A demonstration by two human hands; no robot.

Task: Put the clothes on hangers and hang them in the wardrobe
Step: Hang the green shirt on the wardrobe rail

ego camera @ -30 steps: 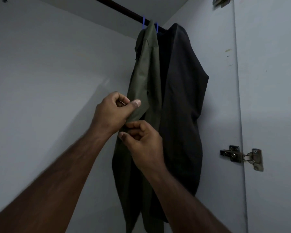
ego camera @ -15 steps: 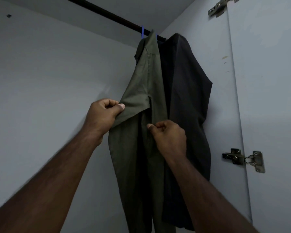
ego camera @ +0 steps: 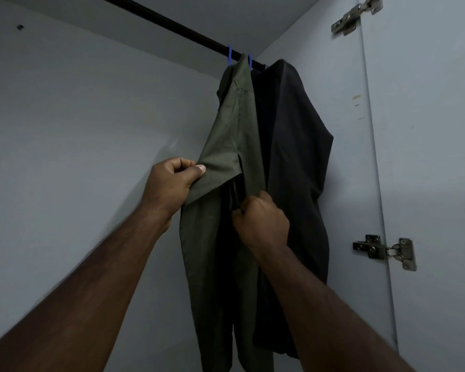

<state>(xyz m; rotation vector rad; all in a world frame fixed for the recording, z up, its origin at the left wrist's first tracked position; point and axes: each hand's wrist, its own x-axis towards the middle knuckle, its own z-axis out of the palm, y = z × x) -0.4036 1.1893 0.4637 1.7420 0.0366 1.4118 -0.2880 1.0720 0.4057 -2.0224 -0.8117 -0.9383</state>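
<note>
Now the left hand [ego camera: 172,181] has drawn the green shirt's [ego camera: 234,146] sleeve outward while the right hand [ego camera: 261,218] pinches its front, so it hangs nearly straightened.

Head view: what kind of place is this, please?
Most likely the inside of a wardrobe: a dark rail runs under the top, two shirts hang from it, green and dark, and a door hinge shows at the right.

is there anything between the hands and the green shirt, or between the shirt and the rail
Nothing visible. The left hand pinches the sleeve hem of the green shirt, and the right hand grips its front edge. The shirt already hangs from the rail on a blue hanger, beside the dark garment.
</note>
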